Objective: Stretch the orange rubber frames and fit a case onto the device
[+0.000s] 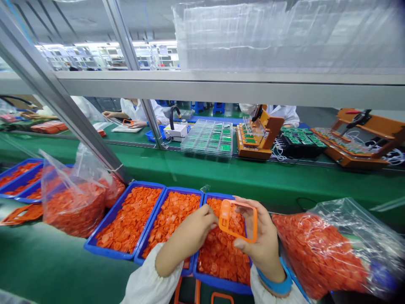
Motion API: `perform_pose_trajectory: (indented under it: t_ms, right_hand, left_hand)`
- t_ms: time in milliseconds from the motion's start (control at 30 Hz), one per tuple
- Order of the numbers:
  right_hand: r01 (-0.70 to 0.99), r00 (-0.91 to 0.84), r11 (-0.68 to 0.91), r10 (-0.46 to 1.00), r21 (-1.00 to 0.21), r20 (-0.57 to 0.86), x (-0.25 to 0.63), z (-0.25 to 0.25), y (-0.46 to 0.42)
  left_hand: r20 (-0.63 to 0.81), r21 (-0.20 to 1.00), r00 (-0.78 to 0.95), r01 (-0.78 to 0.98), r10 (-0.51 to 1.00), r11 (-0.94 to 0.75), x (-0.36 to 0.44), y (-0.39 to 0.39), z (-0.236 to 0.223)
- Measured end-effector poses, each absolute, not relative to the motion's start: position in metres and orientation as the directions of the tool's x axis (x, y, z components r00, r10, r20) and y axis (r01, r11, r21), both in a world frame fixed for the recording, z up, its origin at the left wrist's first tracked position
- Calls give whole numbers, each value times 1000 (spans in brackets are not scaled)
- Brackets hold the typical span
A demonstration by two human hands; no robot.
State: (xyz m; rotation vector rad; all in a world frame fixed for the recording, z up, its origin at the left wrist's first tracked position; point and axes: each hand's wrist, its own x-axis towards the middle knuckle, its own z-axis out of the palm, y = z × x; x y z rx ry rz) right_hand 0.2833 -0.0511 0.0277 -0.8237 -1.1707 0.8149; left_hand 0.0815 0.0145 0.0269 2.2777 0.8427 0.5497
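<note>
My right hand (264, 230) grips an orange plastic frame (254, 226) by its right side, with the thumb below and the fingers behind. The frame is tilted up, with a large rectangular opening and a smaller slotted part on its left. Close to that left edge is my left hand (199, 223), fingers curled in a pinch; what they hold, if anything, is hidden. Both hands are above a blue tray (221, 283) of small orange plastic pieces (221, 259). Parts of more orange frames (222, 295) show at the bottom edge.
More blue trays (109, 252) of orange pieces stand to the left. Plastic bags of orange pieces flank them, one at left (74, 207) and one at right (325, 249). A metal post (63, 93) slants at left. Across the green bench, co-workers sit behind orange fixtures (257, 137) and circuit-board trays (209, 137).
</note>
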Motion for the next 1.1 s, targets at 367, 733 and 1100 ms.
perform_pose_trajectory:
  t_ms: [367, 733, 1100]
  right_hand:
    - [-102, 180, 478, 871, -873, 456, 282, 19, -50]
    - [20, 28, 574, 818, -819, 574, 274, 27, -51]
    - [121, -9, 618, 783, -777, 621, 276, 24, -51]
  left_hand:
    - [297, 953, 425, -76, 855, -293, 62, 0, 54]
    - [220, 975, 452, -140, 865, -175, 70, -1, 47]
    - [-18, 913, 652, -298, 758, 278, 83, -9, 47]
